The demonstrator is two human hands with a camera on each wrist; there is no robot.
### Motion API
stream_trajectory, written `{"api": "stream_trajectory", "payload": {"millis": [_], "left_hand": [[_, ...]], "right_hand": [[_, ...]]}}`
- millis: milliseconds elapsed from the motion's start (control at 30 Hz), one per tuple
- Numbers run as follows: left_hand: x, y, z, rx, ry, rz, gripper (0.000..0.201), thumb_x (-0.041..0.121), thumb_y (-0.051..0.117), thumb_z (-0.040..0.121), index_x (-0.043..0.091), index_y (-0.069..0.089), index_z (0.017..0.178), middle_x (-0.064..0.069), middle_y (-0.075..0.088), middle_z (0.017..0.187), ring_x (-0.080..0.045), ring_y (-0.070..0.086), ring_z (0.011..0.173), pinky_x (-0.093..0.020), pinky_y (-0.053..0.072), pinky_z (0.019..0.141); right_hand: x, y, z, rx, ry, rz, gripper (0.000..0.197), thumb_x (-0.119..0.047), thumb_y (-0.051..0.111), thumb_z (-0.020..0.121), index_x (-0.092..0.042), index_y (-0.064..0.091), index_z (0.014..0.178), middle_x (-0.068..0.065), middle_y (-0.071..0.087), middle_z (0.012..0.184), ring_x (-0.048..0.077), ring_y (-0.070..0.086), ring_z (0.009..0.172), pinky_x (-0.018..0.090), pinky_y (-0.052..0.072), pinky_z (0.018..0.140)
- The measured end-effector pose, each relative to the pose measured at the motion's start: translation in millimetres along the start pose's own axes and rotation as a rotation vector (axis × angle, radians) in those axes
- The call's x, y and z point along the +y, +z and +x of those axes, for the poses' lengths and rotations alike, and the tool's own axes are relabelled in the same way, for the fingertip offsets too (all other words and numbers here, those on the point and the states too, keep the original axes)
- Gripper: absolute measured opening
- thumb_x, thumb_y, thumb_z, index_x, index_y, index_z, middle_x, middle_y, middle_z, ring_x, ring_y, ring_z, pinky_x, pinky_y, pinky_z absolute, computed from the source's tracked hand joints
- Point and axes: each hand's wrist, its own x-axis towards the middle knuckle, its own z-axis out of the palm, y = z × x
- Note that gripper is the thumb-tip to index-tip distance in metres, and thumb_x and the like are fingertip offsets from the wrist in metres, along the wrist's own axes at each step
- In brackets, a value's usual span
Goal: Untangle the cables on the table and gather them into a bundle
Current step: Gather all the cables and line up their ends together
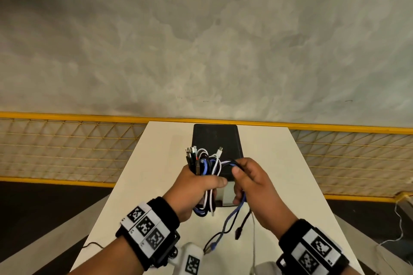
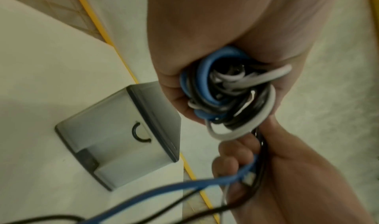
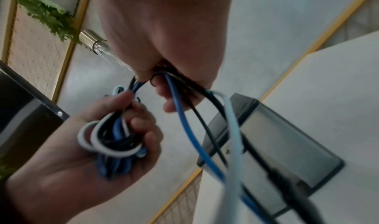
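Left hand (image 1: 194,187) is gripping the looped cable bundle (image 1: 204,172) above the table (image 1: 279,163), fingers wrapped round it. Right hand (image 1: 252,185) is pinching blue and black strands (image 1: 234,216); their trailing ends are blurring in the wrist views, and the loops are hiding the bundle's core.

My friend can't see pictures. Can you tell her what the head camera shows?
Two hands hold cables above a white table: the left hand grips a bundle of blue, black and white loops, the right hand pinches loose strands. A black box sits behind.
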Motion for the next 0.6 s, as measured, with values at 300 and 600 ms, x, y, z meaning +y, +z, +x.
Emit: {"api": "stream_trajectory", "payload": {"millis": [300, 600], "left_hand": [[-21, 6, 6, -0.015, -0.081, -0.104, 0.033, -0.003, 0.069, 0.086, 0.011, 0.072, 0.115, -0.014, 0.076, 0.11, -0.03, 0.072, 0.103, -0.038, 0.058, 0.084], [-28, 4, 6, -0.14, -0.108, -0.195, 0.051, 0.009, 0.075, 0.079, 0.013, 0.065, 0.129, -0.012, 0.072, 0.123, -0.028, 0.066, 0.118, -0.05, 0.044, 0.109]], "right_hand": [[-3, 21, -2, -0.144, 0.182, 0.351, 0.052, -0.056, 0.032, 0.09, -0.029, 0.064, 0.121, 0.0, 0.073, 0.118, 0.012, 0.066, 0.114, 0.031, 0.052, 0.095], [4, 26, -9, -0.236, 0.155, 0.206, 0.067, -0.082, 0.028, 0.081, -0.052, 0.03, 0.141, -0.006, 0.022, 0.161, 0.011, 0.025, 0.146, 0.036, 0.029, 0.117]]}}
